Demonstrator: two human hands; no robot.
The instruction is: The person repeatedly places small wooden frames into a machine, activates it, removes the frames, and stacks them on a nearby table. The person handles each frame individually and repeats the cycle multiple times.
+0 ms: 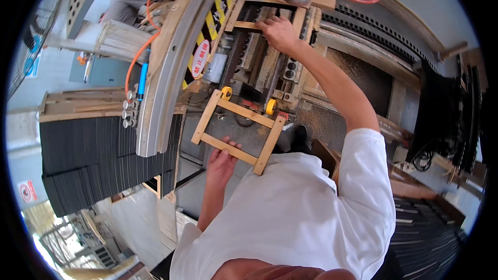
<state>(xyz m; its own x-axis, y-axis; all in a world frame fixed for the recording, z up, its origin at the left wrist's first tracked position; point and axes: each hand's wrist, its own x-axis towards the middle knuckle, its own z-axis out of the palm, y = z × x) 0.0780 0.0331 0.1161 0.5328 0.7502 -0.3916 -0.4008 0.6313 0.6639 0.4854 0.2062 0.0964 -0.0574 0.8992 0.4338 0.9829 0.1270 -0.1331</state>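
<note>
My left hand (222, 163) is closed on the near rail of a pale wooden frame (244, 112), thumb and fingers pinching it. The frame has two side bars joined by two crosspieces and is tilted in front of my body. With my arm stretched forward, my right hand (280, 33) has its curled fingers on the crosspiece of a second wooden frame (247, 25). That one lies in the far part of the machine bed (258, 65). Part of it is hidden by my hand and the machine housing.
Yellow rollers (271, 106) stand at the machine's near end. A grey metal beam (165, 83) with a striped warning strip (211, 33) runs along the left. Dark stacked strips (109, 155) fill the left side. Another person (124, 2) is at the far left.
</note>
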